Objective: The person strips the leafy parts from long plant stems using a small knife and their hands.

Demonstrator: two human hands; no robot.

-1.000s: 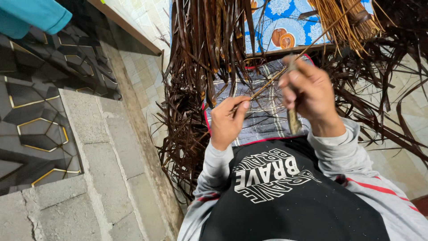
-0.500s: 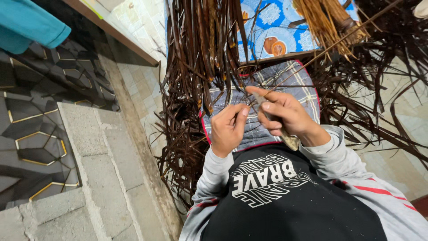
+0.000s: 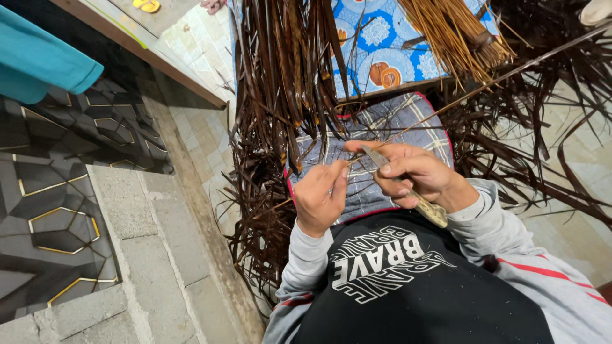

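1. Grey concrete blocks (image 3: 159,255) fill the ground at seven o'clock, and dark tiles with thin golden lines (image 3: 57,191) lie at nine o'clock.
2. At twelve o'clock many long dark brown leaf strips (image 3: 287,76) hang down, and more of them spread on the pale tiled floor (image 3: 580,185) at three o'clock.
3. One blue patterned cloth (image 3: 382,44) lies at one o'clock, with a bundle of thin yellow-brown sticks (image 3: 456,38) on it.
4. On the person's lap, near the centre, a grey checked cloth with a red edge (image 3: 408,118) is spread.
5. Near the centre, the left hand (image 3: 320,200) has its fingers curled tight and pinches the near end of a thin long stick (image 3: 484,86).
6. This stick goes from the left hand up toward two o'clock, almost to the edge of the view.
7. Just beside it, at the three o'clock side, the right hand (image 3: 414,175) closes its fingers around a small knife (image 3: 421,204).
8. The pale handle of the knife points toward five o'clock, and the blade lies against the stick between the two hands.
9. At ten o'clock a teal cloth (image 3: 44,64) shows at the edge.
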